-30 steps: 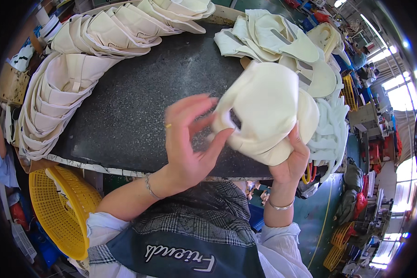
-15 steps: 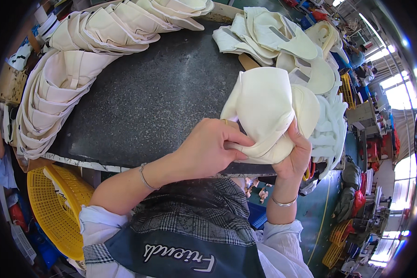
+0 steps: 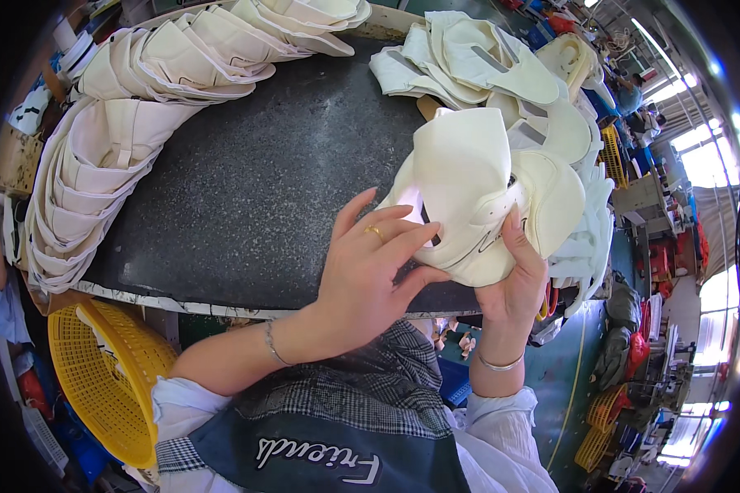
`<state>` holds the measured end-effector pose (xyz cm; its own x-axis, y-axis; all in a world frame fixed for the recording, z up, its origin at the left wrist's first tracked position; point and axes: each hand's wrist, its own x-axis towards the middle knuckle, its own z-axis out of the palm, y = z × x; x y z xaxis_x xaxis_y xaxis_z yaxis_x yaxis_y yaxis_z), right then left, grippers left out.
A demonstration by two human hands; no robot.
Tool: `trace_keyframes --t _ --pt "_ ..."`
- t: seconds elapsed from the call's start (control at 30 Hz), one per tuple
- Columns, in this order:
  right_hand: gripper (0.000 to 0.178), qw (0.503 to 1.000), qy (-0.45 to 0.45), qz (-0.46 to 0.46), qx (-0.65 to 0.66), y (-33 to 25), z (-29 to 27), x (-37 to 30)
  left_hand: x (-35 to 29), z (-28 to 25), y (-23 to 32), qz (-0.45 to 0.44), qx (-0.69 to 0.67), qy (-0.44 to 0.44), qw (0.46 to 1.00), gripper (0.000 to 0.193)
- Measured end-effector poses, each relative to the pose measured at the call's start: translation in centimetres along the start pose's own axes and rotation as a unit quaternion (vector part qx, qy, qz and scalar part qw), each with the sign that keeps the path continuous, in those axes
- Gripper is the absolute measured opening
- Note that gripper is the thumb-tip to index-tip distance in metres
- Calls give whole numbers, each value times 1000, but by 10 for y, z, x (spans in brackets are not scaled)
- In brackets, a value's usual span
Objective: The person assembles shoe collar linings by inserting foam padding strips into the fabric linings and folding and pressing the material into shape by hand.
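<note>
Cream fabric piece (image 3: 460,156) up over the near right part of the dark tabletop (image 3: 247,181), turned a bit compared with half a second ago. Now on show near the right thumb: a small dotted tab (image 3: 493,205) and a dark squiggly line (image 3: 492,240), neither really visible before. Dark slot (image 3: 430,218) on the left side back in view too, same as a second ago. Right hand (image 3: 514,283) still gripping the near right edge, just with thumb a bit further onto the fabric. Left hand (image 3: 370,263) way more different: pinching the near edge half a second back, now loosened with fingers spread, fingertips right by the slot. Firm contact or not, can't tell. Nested cream pieces (image 3: 119,177) along the left, basically unchanged. Ditto for the flat cream pile (image 3: 477,62) at far right.
</note>
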<state>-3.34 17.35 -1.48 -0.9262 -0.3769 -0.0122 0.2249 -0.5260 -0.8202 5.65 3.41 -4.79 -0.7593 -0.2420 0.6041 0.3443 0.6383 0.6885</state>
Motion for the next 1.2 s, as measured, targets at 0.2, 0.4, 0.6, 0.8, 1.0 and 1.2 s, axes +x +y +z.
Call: trace_keyframes --t 0.2,0.4,0.6,0.8,1.0,1.2 --pt "44 1000 -10 -9 -8 2 0 -3 7 -1 3 -75 -26 -66 995 25" --pt "45 998 -17 -52 -34 6 0 -6 13 -4 8 -116 -32 -103 987 19" --pt "48 999 -17 -44 -6 10 8 -15 11 0 5 -76 -30 13 997 19" --pt "54 997 -39 -59 9 9 7 -18 19 -6 16 -85 -77 30 993 15" --pt "56 995 3 -99 -8 16 9 -17 20 -6 13 -81 -58 -17 995 15" --pt "54 991 -1 -122 -55 23 3 -23 20 -7 14 -53 -63 45 996 15"
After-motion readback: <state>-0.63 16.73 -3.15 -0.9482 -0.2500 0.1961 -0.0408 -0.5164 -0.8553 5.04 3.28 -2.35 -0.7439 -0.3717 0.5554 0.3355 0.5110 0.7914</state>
